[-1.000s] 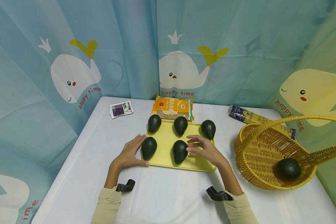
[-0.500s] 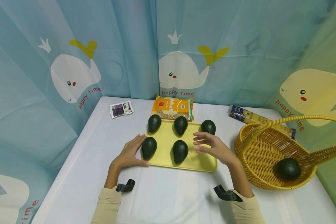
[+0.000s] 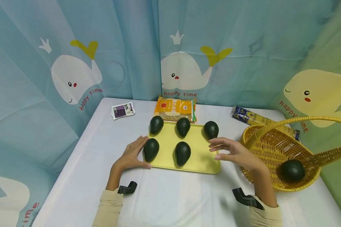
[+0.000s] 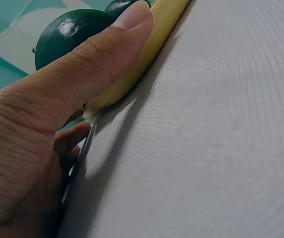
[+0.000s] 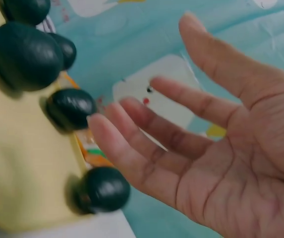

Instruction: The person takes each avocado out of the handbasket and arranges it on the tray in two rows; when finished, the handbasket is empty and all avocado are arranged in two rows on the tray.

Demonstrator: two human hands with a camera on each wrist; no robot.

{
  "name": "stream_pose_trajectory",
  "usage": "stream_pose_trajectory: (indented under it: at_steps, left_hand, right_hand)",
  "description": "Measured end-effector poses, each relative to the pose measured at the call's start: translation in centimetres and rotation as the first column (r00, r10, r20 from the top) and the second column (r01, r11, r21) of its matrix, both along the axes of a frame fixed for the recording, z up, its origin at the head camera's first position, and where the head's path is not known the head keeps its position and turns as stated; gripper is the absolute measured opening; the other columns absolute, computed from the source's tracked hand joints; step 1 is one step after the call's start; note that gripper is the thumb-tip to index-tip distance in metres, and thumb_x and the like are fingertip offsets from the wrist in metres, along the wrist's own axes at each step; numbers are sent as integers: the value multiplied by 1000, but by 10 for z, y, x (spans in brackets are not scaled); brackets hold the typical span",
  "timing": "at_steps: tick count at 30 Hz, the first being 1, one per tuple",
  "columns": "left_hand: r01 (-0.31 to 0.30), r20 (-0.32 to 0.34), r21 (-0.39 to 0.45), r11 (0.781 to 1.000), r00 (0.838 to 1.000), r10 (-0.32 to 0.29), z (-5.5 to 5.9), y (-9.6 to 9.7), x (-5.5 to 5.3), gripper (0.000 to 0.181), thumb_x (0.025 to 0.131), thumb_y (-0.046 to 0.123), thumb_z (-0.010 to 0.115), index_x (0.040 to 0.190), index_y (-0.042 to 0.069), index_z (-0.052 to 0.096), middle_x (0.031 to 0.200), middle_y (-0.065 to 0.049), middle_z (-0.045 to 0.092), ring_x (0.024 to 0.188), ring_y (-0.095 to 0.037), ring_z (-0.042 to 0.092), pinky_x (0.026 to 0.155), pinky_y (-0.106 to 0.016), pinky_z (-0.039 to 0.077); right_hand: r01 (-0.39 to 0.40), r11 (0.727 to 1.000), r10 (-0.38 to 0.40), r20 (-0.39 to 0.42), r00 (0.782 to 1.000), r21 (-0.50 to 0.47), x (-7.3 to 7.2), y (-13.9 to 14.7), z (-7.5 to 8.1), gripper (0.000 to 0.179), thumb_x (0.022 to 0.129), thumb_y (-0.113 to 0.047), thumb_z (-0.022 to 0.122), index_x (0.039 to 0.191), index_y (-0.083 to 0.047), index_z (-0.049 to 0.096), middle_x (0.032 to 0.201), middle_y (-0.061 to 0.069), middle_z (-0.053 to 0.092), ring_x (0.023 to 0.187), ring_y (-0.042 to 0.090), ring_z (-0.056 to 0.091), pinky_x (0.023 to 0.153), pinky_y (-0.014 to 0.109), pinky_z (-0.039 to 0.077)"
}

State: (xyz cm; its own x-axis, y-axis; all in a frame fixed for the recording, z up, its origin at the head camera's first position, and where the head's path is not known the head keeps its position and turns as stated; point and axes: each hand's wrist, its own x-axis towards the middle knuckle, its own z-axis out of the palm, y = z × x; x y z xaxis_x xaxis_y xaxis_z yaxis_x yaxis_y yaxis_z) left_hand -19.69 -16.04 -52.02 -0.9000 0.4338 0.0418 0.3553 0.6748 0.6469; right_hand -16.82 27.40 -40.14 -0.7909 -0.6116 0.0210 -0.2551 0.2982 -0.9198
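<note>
My left hand (image 3: 132, 154) rests against the left front corner of a yellow tray (image 3: 200, 165). Its thumb (image 4: 127, 29) lies along the tray's front rim, with the fingers straight beside the left edge. Several dark green avocados sit on the tray: one beside my left hand (image 3: 151, 150), another at front middle (image 3: 183, 153), and a back row including the right corner avocado (image 3: 211, 128). Over the tray's right edge hovers my right hand (image 3: 240, 156), palm bare and fingers spread in the right wrist view. Its fingertips are just in front of that right corner avocado.
To the right stands a wicker basket (image 3: 284, 189) with a tall handle and one avocado (image 3: 292, 170) inside. Behind the tray lies an orange grain bag (image 3: 174, 108). A blue and yellow packet (image 3: 248, 117) is behind the basket, a purple and white packet (image 3: 123, 111) back left.
My right hand has moved right, away from the front middle avocado, across the tray toward the basket. My left hand and the avocados have stayed in place.
</note>
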Motion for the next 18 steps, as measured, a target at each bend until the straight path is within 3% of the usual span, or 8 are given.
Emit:
stream_pose_trajectory:
  at_steps: [8,12,18]
  left_hand:
    - [6,-1,6,1000,1000,-6,-1,0,-1,122,58,57,86,156,14,25,163,-8,23,152,-31,14,117,-59,18]
    - [6,-5,5,1000,1000,-6,-4,-1,-1,122,59,58,85,156,15,25,163,-7,23,152,-31,13,117,-59,18]
    - [5,-10,5,1000,1000,-5,-4,-1,-1,122,58,58,85,156,15,26,163,-8,24,152,-31,14,117,-59,18]
  right_hand:
    - [-113,994,113,22,993,-10,11,42,11,42,95,7,54,136,11,44,130,7,59,118,15,61,88,27,55]
    - [-134,991,134,21,991,22,18,63,19,40,95,8,52,135,11,45,132,1,59,117,10,61,86,26,56]
    - [-119,991,121,-33,992,66,27,93,28,40,94,12,50,134,8,48,130,11,60,119,13,61,91,23,53]
